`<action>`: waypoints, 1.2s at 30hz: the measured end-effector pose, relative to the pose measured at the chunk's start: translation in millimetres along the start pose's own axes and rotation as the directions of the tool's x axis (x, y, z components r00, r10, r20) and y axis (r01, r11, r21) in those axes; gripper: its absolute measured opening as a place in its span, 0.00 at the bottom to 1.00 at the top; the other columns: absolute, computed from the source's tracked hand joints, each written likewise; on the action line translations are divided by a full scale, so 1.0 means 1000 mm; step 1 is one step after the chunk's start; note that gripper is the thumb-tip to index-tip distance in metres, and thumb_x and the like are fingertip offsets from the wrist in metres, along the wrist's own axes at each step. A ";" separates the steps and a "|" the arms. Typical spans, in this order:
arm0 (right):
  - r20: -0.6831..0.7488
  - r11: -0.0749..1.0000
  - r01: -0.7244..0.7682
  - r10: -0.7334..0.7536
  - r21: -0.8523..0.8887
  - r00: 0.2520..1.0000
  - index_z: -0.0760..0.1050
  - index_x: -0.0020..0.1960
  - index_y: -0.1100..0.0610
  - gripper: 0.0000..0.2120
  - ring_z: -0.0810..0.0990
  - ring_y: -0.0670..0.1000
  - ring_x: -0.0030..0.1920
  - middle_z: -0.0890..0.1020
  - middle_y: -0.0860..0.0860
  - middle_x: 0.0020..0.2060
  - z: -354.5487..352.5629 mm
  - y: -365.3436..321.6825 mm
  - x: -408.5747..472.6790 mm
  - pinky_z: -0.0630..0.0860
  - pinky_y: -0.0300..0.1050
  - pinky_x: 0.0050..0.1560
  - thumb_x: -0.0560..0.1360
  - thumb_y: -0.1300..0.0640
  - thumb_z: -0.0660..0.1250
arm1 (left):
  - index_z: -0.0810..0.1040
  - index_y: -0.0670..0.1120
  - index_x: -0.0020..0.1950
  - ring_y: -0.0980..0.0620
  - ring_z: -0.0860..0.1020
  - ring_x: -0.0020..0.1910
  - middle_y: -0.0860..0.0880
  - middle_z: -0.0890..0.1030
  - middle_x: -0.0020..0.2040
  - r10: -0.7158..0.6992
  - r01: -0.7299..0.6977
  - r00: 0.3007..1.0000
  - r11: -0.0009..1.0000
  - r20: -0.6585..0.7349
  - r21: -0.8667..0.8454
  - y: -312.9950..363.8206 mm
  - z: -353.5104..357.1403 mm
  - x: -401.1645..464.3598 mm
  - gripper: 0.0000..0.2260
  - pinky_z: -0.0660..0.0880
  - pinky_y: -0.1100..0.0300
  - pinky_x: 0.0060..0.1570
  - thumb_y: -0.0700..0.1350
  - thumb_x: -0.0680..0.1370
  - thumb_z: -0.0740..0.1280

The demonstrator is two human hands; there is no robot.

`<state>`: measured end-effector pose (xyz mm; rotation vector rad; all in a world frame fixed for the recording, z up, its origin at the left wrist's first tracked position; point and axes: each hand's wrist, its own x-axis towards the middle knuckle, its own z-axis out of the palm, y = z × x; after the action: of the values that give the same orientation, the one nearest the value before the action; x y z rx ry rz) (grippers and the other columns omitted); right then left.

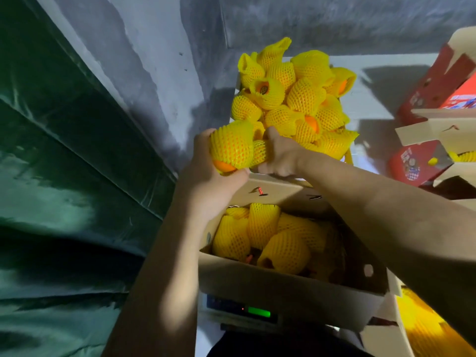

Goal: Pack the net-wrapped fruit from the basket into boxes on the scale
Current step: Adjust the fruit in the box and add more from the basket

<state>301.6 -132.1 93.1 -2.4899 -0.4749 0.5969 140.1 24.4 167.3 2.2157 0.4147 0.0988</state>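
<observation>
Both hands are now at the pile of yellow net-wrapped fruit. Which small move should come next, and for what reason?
Probably bring the left hand back and lower its net-wrapped fruit into the open box on the scale. That fruit is already gripped and lifted off the pile, and the box shows gaps between its fruit. The right hand grips another fruit at the pile's edge, so it can follow.

Basket (238, 81) walls buried under fruit; scale (258, 312) mostly hidden beneath box (283, 284).
</observation>
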 end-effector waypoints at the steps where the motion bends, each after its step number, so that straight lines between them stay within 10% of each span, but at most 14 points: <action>1: -0.053 0.999 0.018 -0.017 0.035 0.998 0.63 0.63 0.53 0.34 0.79 0.60 0.54 0.79 0.56 0.52 -0.003 0.001 -0.004 0.75 0.51 0.51 0.67 0.48 0.81 | 0.62 0.59 0.72 0.48 0.82 0.48 0.54 0.76 0.55 0.007 -0.006 0.999 1.000 0.039 -0.023 0.001 -0.004 -0.005 0.33 0.82 0.49 0.42 0.55 0.74 0.77; 9: -0.469 0.895 0.243 -0.043 0.375 0.882 0.71 0.66 0.48 0.26 0.80 0.39 0.44 0.81 0.44 0.47 -0.051 -0.009 -0.102 0.78 0.40 0.47 0.73 0.52 0.79 | 0.42 0.75 0.77 0.45 0.68 0.77 0.57 0.61 0.82 -0.034 -0.038 0.856 0.991 0.515 0.128 0.013 -0.004 -0.043 0.50 0.73 0.38 0.70 0.66 0.70 0.77; 15: -0.437 0.852 0.215 0.018 0.477 0.899 0.65 0.63 0.54 0.31 0.77 0.45 0.40 0.79 0.51 0.46 -0.021 -0.020 -0.202 0.78 0.42 0.39 0.70 0.48 0.81 | 0.58 0.66 0.81 0.57 0.72 0.71 0.61 0.71 0.74 0.162 -0.150 0.915 0.987 0.370 -0.062 0.001 -0.007 -0.064 0.32 0.74 0.51 0.66 0.62 0.80 0.69; 19: -0.465 0.890 0.120 0.111 0.440 0.878 0.67 0.61 0.44 0.31 0.81 0.60 0.48 0.81 0.55 0.48 0.012 -0.021 -0.240 0.79 0.66 0.53 0.64 0.38 0.75 | 0.67 0.63 0.79 0.58 0.75 0.69 0.62 0.75 0.71 0.203 -0.192 0.896 0.979 0.394 -0.067 -0.010 -0.022 -0.083 0.25 0.75 0.49 0.67 0.59 0.82 0.68; 24: -0.640 0.981 0.063 0.069 0.182 0.766 0.72 0.65 0.46 0.30 0.78 0.55 0.52 0.80 0.53 0.52 0.018 -0.010 -0.263 0.76 0.52 0.52 0.65 0.41 0.72 | 0.72 0.59 0.76 0.61 0.77 0.65 0.61 0.78 0.68 0.197 -0.175 0.923 0.980 0.329 -0.094 -0.026 -0.043 -0.108 0.21 0.76 0.49 0.68 0.56 0.83 0.68; 29: -0.399 0.960 -0.280 0.252 -0.013 0.882 0.51 0.84 0.45 0.51 0.61 0.65 0.77 0.62 0.60 0.79 0.023 -0.012 -0.268 0.60 0.61 0.75 0.71 0.44 0.79 | 0.73 0.58 0.75 0.58 0.76 0.64 0.58 0.78 0.69 0.200 -0.189 0.922 0.980 0.332 -0.064 -0.039 -0.053 -0.125 0.22 0.75 0.49 0.68 0.55 0.81 0.71; 36: -0.438 0.998 -0.029 0.047 0.047 0.898 0.62 0.81 0.50 0.39 0.71 0.57 0.73 0.71 0.56 0.75 0.067 -0.057 -0.297 0.67 0.52 0.73 0.75 0.46 0.74 | 0.75 0.58 0.73 0.56 0.77 0.64 0.57 0.78 0.68 0.238 -0.242 0.919 0.970 0.315 -0.025 -0.052 -0.059 -0.145 0.18 0.75 0.49 0.67 0.54 0.83 0.68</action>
<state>7.0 -190.1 167.5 -2.4956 -0.2353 0.0426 -23.0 50.7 174.5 2.2382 -0.0352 -0.1289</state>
